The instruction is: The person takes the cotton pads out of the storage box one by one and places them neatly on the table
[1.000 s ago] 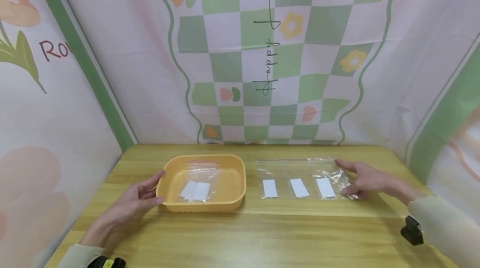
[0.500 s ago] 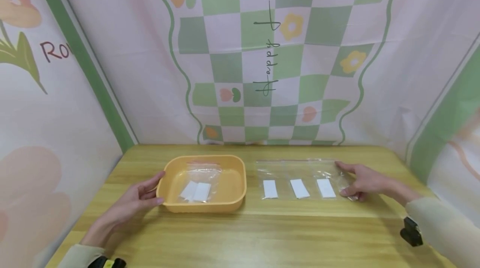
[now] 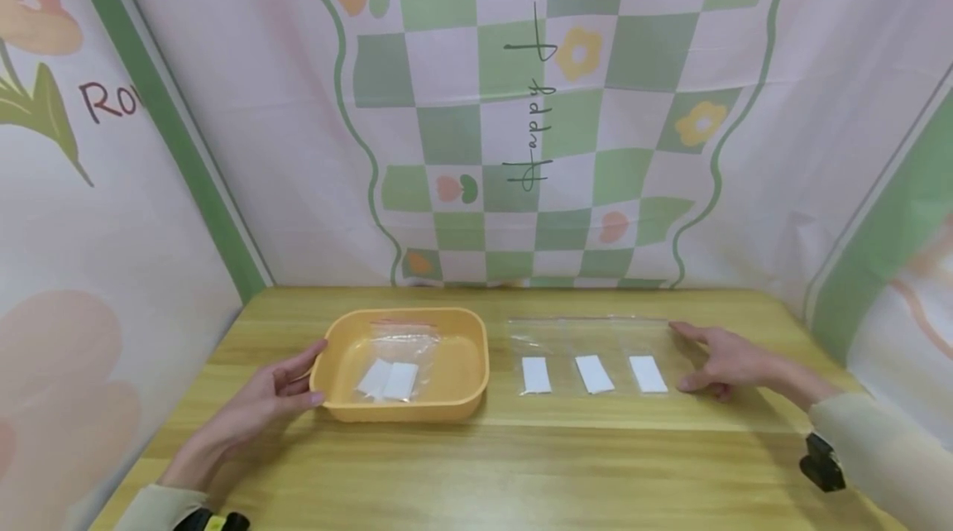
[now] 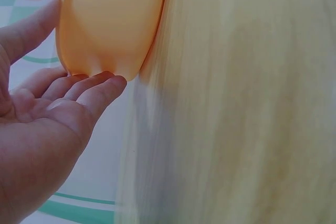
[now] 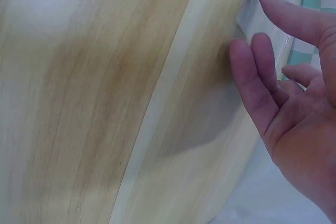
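My left hand [image 3: 271, 394] is at the left end of a yellow plastic basin [image 3: 465, 365], thumb and fingertips touching its side. In the left wrist view its fingers [image 4: 102, 90] reach the basin's end wall with the palm away from it. Inside the basin lie clear zip-lock bags [image 3: 402, 341] with white rectangles in them. To its right, three flat clear zip-lock bags [image 3: 584, 332] lie in a row, each showing one white rectangle [image 3: 648, 374]. At the right edge of the rightmost bag is my right hand [image 3: 725, 361], thumb and fingers spread, nothing gripped between them.
Everything stands on a wood-grain table [image 3: 491, 473]. A patterned cloth backdrop [image 3: 506, 126] rises at the table's far edge, and more printed cloth hangs at both sides. Each wrist wears a dark camera strap [image 3: 821, 462].
Crumpled, shiny plastic under my right fingers has flattened out. The right fingers have let go of it and shifted very slightly outward. My left hand and the basin have stayed in place.
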The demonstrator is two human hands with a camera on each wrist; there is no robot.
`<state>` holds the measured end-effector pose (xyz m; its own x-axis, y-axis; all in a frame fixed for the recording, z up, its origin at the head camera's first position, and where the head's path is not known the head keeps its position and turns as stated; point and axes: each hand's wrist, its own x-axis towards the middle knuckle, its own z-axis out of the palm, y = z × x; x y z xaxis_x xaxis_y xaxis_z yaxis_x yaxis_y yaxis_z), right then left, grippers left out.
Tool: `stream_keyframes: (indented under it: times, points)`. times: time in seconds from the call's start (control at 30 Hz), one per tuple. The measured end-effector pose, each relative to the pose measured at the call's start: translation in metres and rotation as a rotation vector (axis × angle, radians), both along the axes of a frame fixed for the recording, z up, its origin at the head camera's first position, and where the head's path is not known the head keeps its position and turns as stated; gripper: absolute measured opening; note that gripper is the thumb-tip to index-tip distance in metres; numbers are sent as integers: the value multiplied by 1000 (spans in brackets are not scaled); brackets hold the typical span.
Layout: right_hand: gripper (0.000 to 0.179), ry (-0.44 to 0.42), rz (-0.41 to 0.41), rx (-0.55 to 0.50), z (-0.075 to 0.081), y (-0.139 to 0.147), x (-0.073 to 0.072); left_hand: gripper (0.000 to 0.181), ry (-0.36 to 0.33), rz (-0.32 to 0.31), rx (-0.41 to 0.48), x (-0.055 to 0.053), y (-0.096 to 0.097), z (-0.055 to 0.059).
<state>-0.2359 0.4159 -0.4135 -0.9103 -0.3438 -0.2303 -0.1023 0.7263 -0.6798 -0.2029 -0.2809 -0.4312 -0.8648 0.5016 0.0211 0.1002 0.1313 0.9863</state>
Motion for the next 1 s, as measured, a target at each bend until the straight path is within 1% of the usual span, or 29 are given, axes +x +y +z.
stream_keyframes:
  times: [0.1, 0.17, 0.23, 0.33, 0.4, 0.5, 0.63, 0.73, 0.87, 0.97, 1.0]
  points:
    - [107, 66, -18, 37, 3, 0, 0, 83, -8, -2, 9, 1, 0, 0]
    - [99, 129, -23, 49, 7, -3, 0, 82, -13, 0, 13, 0, 1, 0]
    - [88, 193, -31, 62, 13, -9, -1, 82, -14, -1, 18, 0, 1, -1]
    - [73, 254, -38, 64, 29, -24, -1, 81, -11, 0, 19, 0, 1, -1]
    - [66, 259, -43, 60, 42, -40, -2, 81, -10, 3, 18, 0, 1, -1]
    - [57, 240, -32, 25, 60, -69, -1, 81, -10, 9, 11, 0, 1, -1]
    - [47, 222, 2, -21, 76, -114, 2, 82, -15, 23, -4, 0, 1, -1]
    - [40, 242, 37, -48, 83, -144, 2, 84, -30, 39, -18, 0, 2, -1]
    - [23, 292, 81, -60, 87, -179, -3, 86, -49, 58, -29, -1, 4, 0]
    - [8, 317, 128, -73, 90, -203, -7, 85, -43, 61, -25, 0, 4, 1]
    - [6, 324, 148, -82, 91, -211, -8, 85, -38, 60, -22, 0, 3, 1]
